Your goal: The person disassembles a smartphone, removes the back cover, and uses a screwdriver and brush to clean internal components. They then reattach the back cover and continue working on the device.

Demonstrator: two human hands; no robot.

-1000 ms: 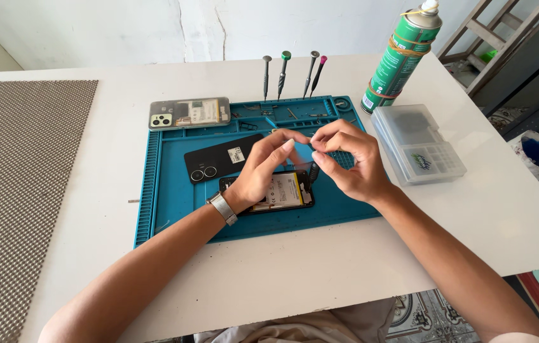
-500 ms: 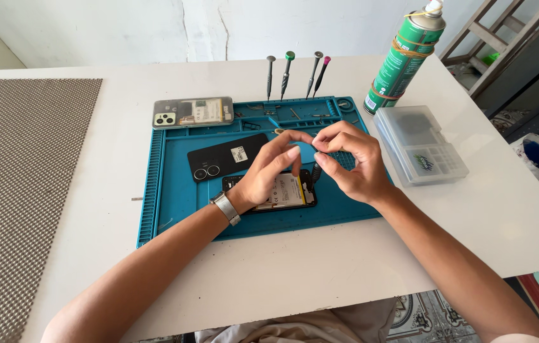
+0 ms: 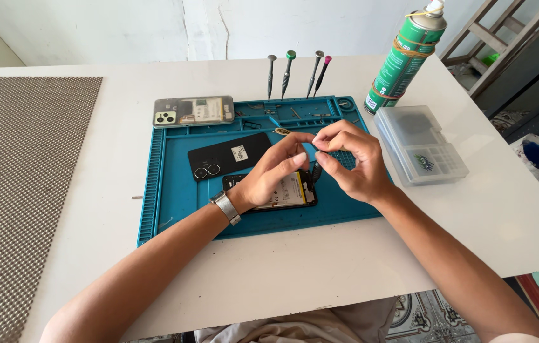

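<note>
My left hand (image 3: 276, 171) and my right hand (image 3: 355, 162) meet fingertip to fingertip above an opened phone (image 3: 285, 194) with its yellow-labelled battery showing. It lies on a blue repair mat (image 3: 174, 190). Both hands pinch a small dark tool (image 3: 314, 173) that points down at the phone's right edge; its tip is hidden by my fingers. A metal watch band circles my left wrist. The phone's black back cover (image 3: 228, 155) lies just left of my left hand.
A second phone in a clear case (image 3: 193, 111) rests on the mat's top left. Several small screwdrivers (image 3: 295, 73) stand behind the mat. A green spray can (image 3: 406, 57) and a clear plastic box (image 3: 419, 146) sit to the right. A grey mesh mat (image 3: 21, 190) covers the table's left.
My fingertips have drawn closer together over the phone's right edge. Both hands stay in nearly the same place; the view has shifted a little.
</note>
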